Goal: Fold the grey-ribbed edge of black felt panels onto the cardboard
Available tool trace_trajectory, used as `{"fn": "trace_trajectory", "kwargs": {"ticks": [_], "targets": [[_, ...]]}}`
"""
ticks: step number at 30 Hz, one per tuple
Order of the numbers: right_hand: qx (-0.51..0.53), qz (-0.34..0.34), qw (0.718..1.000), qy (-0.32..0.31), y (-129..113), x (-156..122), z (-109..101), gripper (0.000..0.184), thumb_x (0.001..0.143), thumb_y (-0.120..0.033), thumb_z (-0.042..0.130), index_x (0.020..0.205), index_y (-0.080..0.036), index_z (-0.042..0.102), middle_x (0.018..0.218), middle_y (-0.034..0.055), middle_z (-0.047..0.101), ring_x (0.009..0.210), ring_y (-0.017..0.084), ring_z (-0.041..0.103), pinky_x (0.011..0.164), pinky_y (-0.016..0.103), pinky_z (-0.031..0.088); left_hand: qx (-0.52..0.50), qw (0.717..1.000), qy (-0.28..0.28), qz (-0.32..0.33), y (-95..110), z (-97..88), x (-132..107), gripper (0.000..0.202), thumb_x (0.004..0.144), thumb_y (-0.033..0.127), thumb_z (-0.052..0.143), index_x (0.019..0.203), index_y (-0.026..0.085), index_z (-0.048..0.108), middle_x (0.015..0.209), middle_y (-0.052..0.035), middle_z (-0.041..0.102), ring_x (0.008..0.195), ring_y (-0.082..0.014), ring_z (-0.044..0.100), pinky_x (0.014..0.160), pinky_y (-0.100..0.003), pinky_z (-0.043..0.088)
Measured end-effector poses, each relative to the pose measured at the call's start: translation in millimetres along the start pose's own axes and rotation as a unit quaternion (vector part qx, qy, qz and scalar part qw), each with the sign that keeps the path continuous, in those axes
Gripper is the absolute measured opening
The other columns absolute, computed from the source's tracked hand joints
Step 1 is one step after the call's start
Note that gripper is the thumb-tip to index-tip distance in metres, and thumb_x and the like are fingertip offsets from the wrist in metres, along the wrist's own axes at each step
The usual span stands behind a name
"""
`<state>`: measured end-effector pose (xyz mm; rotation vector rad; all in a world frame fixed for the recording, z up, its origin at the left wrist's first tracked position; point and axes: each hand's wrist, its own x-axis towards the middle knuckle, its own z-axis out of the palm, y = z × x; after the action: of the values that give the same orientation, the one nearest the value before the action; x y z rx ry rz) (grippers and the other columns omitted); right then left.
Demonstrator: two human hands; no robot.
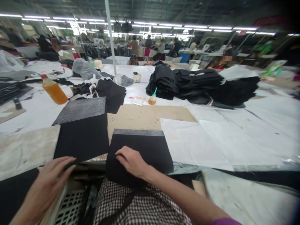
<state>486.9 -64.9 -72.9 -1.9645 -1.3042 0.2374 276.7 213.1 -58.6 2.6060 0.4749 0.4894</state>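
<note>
My right hand (131,161) rests on a black fabric panel (147,147) with a grey striped band along its far edge. Its fingers lie lightly bent on the cloth, which overhangs the table edge toward my lap. To the left, my left hand (50,179) is held with fingers stretched and the thumb apart, nothing visible between them. Its fingertips are near the close corner of a second black fabric panel (82,137), whose far end shows a wide grey ribbed strip (82,110). Whether those fingertips touch the cloth, I cannot tell. More black fabric (16,193) lies beneath the left forearm.
A brown board (140,115) and white sheets (192,143) cover the tabletop. Farther back stand an amber bottle (53,89), a small squeeze bottle (152,99) and black fabric piles (194,81). A plastic crate (70,203) sits below the edge. People work in the background.
</note>
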Motion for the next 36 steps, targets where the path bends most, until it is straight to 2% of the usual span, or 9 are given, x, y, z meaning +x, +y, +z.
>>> {"fn": "trace_trajectory", "kwargs": {"ticks": [3, 7, 10, 13, 20, 25, 31, 34, 36], "targets": [[-0.085, 0.056, 0.992, 0.080, 64.5, -26.7, -55.0, 0.020, 0.100, -0.026, 0.045, 0.109, -0.024, 0.063, 0.103, 0.0054, 0.064, 0.099, 0.021, 0.060, 0.090, 0.036, 0.052, -0.080, 0.994, -0.006, 0.076, 73.9, 82.9, 50.5, 0.031, 0.083, 0.045, 0.056, 0.112, 0.051, 0.065, 0.111, -0.0008, 0.067, 0.109, -0.0301, 0.061, 0.093, -0.049, 0.052], [-0.174, 0.063, 0.976, 0.119, 128.7, -51.3, -96.2, 0.026, 0.098, -0.024, 0.049, 0.123, -0.023, 0.058, 0.116, 0.0099, 0.059, 0.108, 0.025, 0.056, 0.096, 0.043, 0.049, -0.114, 0.979, -0.067, 0.158, 158.9, 167.2, 112.5, 0.022, 0.090, 0.034, 0.056, 0.109, 0.037, 0.066, 0.111, -0.0049, 0.065, 0.108, -0.0264, 0.060, 0.095, -0.045, 0.051], [-0.204, 0.067, 0.970, 0.115, 153.9, -58.5, -103.4, 0.036, 0.095, -0.024, 0.054, 0.131, -0.022, 0.054, 0.121, 0.0122, 0.056, 0.111, 0.028, 0.054, 0.097, 0.048, 0.049, -0.070, 0.975, -0.070, 0.200, 192.7, 209.2, 143.7, 0.019, 0.091, 0.030, 0.058, 0.109, 0.030, 0.065, 0.111, -0.0058, 0.064, 0.107, -0.0253, 0.057, 0.095, -0.047, 0.046], [-0.213, 0.077, 0.966, 0.121, 163.7, -61.8, -100.5, 0.039, 0.095, -0.025, 0.054, 0.133, -0.022, 0.052, 0.123, 0.0126, 0.056, 0.113, 0.029, 0.052, 0.097, 0.051, 0.048, -0.029, 0.974, -0.065, 0.214, 205.4, 235.3, 158.9, 0.018, 0.090, 0.027, 0.062, 0.107, 0.029, 0.065, 0.109, -0.0062, 0.064, 0.104, -0.0254, 0.057, 0.093, -0.048, 0.043], [-0.183, 0.091, 0.969, 0.140, 168.4, -67.5, -97.8, 0.042, 0.096, -0.024, 0.051, 0.138, -0.021, 0.048, 0.130, 0.0140, 0.051, 0.120, 0.030, 0.049, 0.102, 0.051, 0.045, -0.014, 0.974, -0.076, 0.215, 212.9, 245.3, 164.3, 0.007, 0.088, 0.027, 0.064, 0.095, 0.028, 0.065, 0.108, -0.0058, 0.063, 0.105, -0.0258, 0.055, 0.092, -0.048, 0.041], [-0.216, 0.092, 0.960, 0.154, 166.9, -66.1, -104.8, 0.048, 0.094, -0.024, 0.054, 0.141, -0.019, 0.046, 0.139, 0.0157, 0.047, 0.128, 0.034, 0.041, 0.106, 0.054, 0.039, 0.003, 0.952, -0.094, 0.290, 218.7, 238.5, 160.8, 0.008, 0.094, 0.021, 0.053, 0.094, 0.025, 0.061, 0.114, -0.0055, 0.063, 0.112, -0.0241, 0.054, 0.100, -0.047, 0.037], [-0.199, -0.057, 0.978, 0.015, 167.2, -37.3, -124.2, 0.047, 0.093, -0.010, 0.048, 0.139, -0.022, 0.049, 0.119, 0.0098, 0.064, 0.111, 0.026, 0.053, 0.099, 0.046, 0.037, 0.032, 0.937, -0.113, 0.329, 218.1, 236.9, 157.2, 0.018, 0.097, 0.017, 0.044, 0.100, 0.026, 0.059, 0.098, -0.0042, 0.068, 0.096, -0.0205, 0.060, 0.103, -0.048, 0.034], [-0.195, -0.061, 0.979, -0.016, 175.0, -19.8, -133.7, 0.028, 0.091, -0.019, 0.058, 0.119, -0.019, 0.062, 0.099, 0.0086, 0.068, 0.096, 0.024, 0.058, 0.092, 0.042, 0.037, 0.009, 0.945, -0.099, 0.312, 212.2, 234.8, 160.9, 0.014, 0.097, 0.024, 0.049, 0.109, 0.026, 0.055, 0.096, -0.0047, 0.068, 0.090, -0.0201, 0.062, 0.104, -0.048, 0.035], [-0.212, -0.041, 0.976, -0.033, 182.6, -14.1, -142.6, 0.017, 0.089, -0.029, 0.066, 0.102, -0.019, 0.067, 0.091, 0.0073, 0.068, 0.088, 0.023, 0.058, 0.089, 0.040, 0.035, -0.001, 0.951, -0.086, 0.296, 203.0, 230.9, 165.4, 0.028, 0.096, 0.029, 0.054, 0.123, 0.026, 0.048, 0.100, -0.0059, 0.068, 0.093, -0.0216, 0.064, 0.105, -0.048, 0.035]]}}
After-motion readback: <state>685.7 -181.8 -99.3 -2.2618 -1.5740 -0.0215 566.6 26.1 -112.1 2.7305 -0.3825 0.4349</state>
